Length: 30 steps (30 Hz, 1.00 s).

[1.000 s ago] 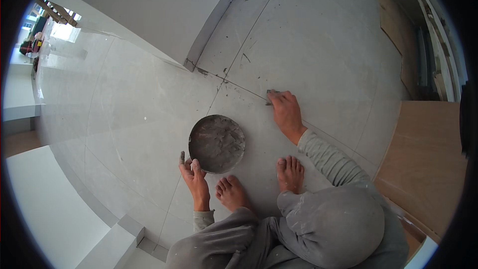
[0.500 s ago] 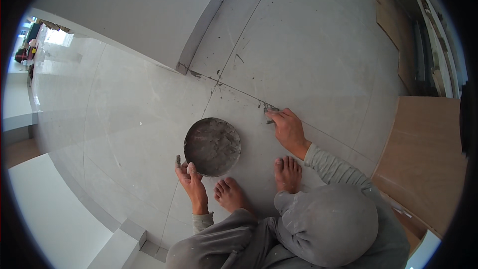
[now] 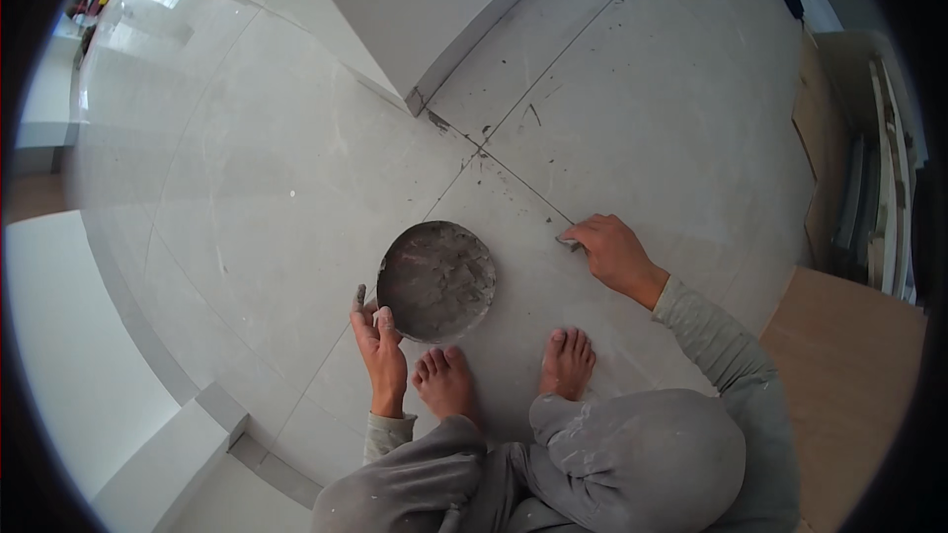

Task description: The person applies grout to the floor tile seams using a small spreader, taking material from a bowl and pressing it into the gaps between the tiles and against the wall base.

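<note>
A round bowl (image 3: 436, 284) of grey paste sits low over the pale tiled floor (image 3: 286, 118), just above my bare feet. My left hand (image 3: 380, 350) grips its left rim with the thumb, one paste-smeared finger sticking up. My right hand (image 3: 612, 257) pinches a small flat grey scraper (image 3: 569, 243), partly hidden by the fingers, at a thin tile joint to the right of the bowl. Dark smears of paste dot the joints around their crossing.
A white wall corner (image 3: 375, 10) with a grey skirting juts in ahead. Wooden boards (image 3: 839, 375) lie at the lower right, with upright panels (image 3: 884, 178) leaning at the right. A low white step (image 3: 138, 444) is at the lower left; assorted items (image 3: 94, 0) lie far upper left.
My right hand with the scraper has moved toward me and to the right along the joint. My left hand stays on the bowl. The view has turned slightly.
</note>
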Tool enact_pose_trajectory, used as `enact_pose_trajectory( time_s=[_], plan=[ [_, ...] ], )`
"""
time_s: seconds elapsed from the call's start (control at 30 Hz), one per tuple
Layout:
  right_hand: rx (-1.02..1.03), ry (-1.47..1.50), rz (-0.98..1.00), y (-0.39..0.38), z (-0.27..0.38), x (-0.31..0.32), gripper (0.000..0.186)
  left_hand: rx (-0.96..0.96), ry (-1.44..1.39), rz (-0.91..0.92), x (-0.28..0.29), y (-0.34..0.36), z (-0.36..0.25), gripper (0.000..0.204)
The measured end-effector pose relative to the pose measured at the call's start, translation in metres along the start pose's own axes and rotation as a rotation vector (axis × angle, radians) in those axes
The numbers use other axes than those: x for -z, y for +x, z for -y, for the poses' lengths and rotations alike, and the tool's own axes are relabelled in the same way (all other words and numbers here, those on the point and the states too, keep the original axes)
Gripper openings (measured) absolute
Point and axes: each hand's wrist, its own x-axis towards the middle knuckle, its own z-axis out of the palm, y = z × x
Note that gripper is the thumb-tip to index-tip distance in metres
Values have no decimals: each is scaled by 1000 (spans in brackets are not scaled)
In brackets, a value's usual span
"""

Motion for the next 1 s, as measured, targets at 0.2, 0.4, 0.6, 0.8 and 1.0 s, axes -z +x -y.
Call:
enact_pose_trajectory(
  time_s=[0.2, 0.4, 0.6, 0.8, 1.0],
  plan=[
    [163, 89, -352, 132, 13, -14, 29, 25, -63, -84, 9, -1, 16, 56],
    [223, 21, -241, 114, 44, -68, 31, -15, -84, -217, 49, -18, 29, 57],
    [158, 24, -530, 194, 62, -25, 31, -38, -247, -419, 87, -28, 44, 55],
    [255, -128, -405, 189, 100, -65, 25, 37, -304, -473, 126, -6, 46, 55],
    [-153, 326, -131, 164, 123, -44, 21, -24, -352, -483, 162, 31, 56, 58]
  ],
)
